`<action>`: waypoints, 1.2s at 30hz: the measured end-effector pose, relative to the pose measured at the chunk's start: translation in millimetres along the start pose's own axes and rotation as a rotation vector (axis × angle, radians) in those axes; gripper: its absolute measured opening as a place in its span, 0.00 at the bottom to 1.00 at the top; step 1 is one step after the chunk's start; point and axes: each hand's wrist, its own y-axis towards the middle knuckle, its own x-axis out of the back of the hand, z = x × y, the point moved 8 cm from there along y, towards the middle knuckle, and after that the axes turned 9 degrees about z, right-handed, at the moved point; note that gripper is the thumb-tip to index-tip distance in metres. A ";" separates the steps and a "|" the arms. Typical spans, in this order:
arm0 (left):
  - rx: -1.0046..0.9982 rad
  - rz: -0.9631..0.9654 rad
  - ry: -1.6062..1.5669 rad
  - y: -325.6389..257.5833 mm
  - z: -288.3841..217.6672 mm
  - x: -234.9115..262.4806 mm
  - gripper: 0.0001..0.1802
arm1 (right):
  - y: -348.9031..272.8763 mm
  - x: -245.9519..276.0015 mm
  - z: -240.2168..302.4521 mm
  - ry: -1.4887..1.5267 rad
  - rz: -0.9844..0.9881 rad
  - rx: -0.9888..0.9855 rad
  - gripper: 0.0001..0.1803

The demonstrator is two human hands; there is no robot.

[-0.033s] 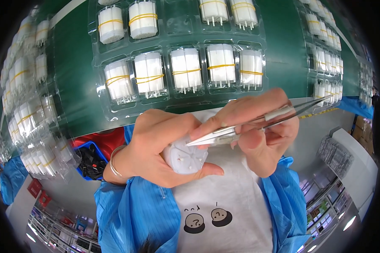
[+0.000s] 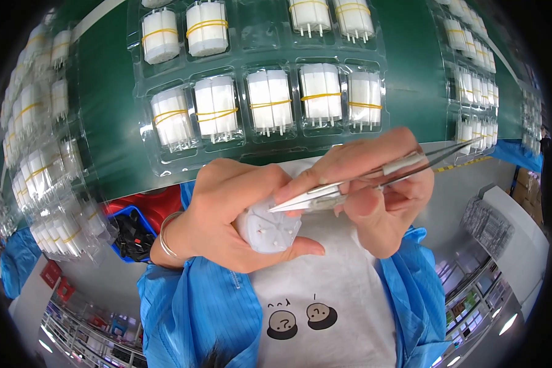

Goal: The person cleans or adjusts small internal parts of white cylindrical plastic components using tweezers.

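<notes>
A whitish, roughly round bundle of plastic parts [image 2: 267, 236] sits in my left hand [image 2: 227, 211], whose fingers and thumb wrap round its sides. Its end face shows, with small pins standing out of it. In my right hand [image 2: 380, 190] I grip slim metal tweezers [image 2: 313, 200]; a pointed metal end reaches the upper part of the bundle's end face. Thin dark metal prongs stick out to the right past my fingers. I cannot make out whether the metal all belongs to one tool. My left fingertips are partly hidden.
Ahead on the green table [image 2: 107, 92] lies a clear plastic tray [image 2: 260, 40] of white bundles with yellow rubber bands. More filled trays [image 2: 40, 178] stack at the left, others [image 2: 472, 92] lie at the right. A blue bin [image 2: 132, 233] of black parts stands below left.
</notes>
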 end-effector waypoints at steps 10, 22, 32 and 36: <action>0.046 0.008 0.064 -0.4 5.3 -1.7 0.22 | 7.0 -3.1 8.0 -0.075 0.075 0.099 0.17; -0.164 -0.110 -0.458 -5.3 4.8 2.1 0.31 | 12.4 1.3 13.2 0.102 0.109 0.180 0.23; -0.192 -0.133 -0.528 -7.2 2.4 -0.1 0.37 | 6.0 -0.7 12.7 -0.055 0.107 0.131 0.27; -0.027 -0.061 -0.532 -10.0 6.2 -9.6 0.36 | -0.1 3.8 9.4 0.003 -0.028 0.110 0.22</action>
